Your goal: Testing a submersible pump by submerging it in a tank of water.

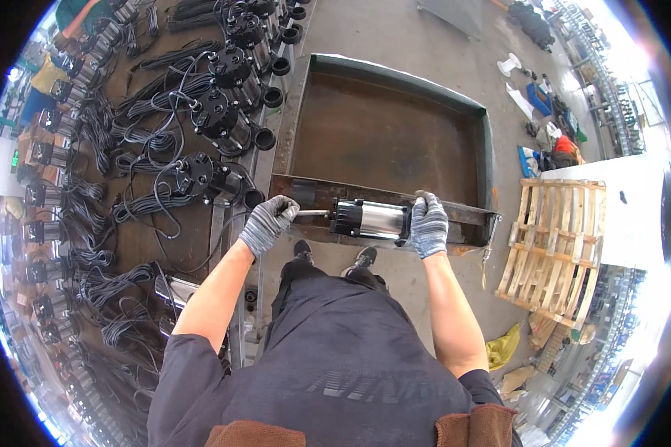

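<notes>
A submersible pump (pixel 382 220) with a shiny steel barrel and black ends lies sideways over the near edge of a water-filled metal tank (pixel 490 149). My right hand (pixel 429 225), in a grey striped glove, is closed round the pump's right black end. My left hand (pixel 270 225), gloved alike, pinches a thin, pale grey rod-like piece (pixel 313 213) that reaches the pump's left black end. Whether that piece is a stiff cable or a tool, I cannot tell. The fingertips behind the pump are hidden.
Left of the tank, a long bench carries several similar upright pumps (pixel 221 119) with coiled black cables (pixel 153 201). A wooden pallet (pixel 555 249) leans at the right. A blue crate (pixel 538 98) and a white spool (pixel 509 65) stand farther off. Another person's arm (pixel 78 20) shows at the far left.
</notes>
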### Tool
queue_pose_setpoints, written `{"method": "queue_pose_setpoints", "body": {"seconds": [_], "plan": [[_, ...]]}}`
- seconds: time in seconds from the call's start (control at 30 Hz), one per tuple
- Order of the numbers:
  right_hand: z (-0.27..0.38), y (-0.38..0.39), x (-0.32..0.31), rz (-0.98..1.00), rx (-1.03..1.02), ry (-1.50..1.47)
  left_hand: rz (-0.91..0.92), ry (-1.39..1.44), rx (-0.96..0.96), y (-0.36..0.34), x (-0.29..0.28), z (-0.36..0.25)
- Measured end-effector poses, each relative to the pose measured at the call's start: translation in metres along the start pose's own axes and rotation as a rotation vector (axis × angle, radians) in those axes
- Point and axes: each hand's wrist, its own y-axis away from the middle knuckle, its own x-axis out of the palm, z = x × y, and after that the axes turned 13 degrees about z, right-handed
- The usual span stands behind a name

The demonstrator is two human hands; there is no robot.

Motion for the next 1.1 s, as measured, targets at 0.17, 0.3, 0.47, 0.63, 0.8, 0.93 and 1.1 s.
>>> {"method": "queue_pose_setpoints", "body": {"seconds": [0.17, 0.3, 0.47, 0.63, 0.8, 0.93, 1.1], "plan": [[0.002, 0.000, 0.000, 0.011, 0.021, 0.003, -0.002, 0.132, -0.051, -0.008, 0.006, 0.018], [0.002, 0.000, -0.001, 0.013, 0.028, -0.005, 0.027, 0.111, 0.001, -0.015, 0.008, 0.013], [0.006, -0.005, -0.006, 0.076, 0.024, 0.119, 0.113, 0.698, -0.277, -0.026, 0.009, 0.022], [0.025, -0.018, -0.014, 0.285, 0.101, 0.264, 0.219, 0.963, -0.425, -0.026, 0.007, 0.029], [0.035, -0.019, -0.010, 0.251, 0.165, 0.291, 0.381, 0.207, -0.258, -0.025, -0.006, 0.032], [0.034, -0.020, -0.007, 0.227, 0.153, 0.313, 0.266, -0.121, -0.122, -0.037, 0.001, 0.040], [0.031, -0.019, -0.007, 0.204, 0.139, 0.330, 0.400, 0.252, -0.222, -0.022, -0.001, 0.036]]}}
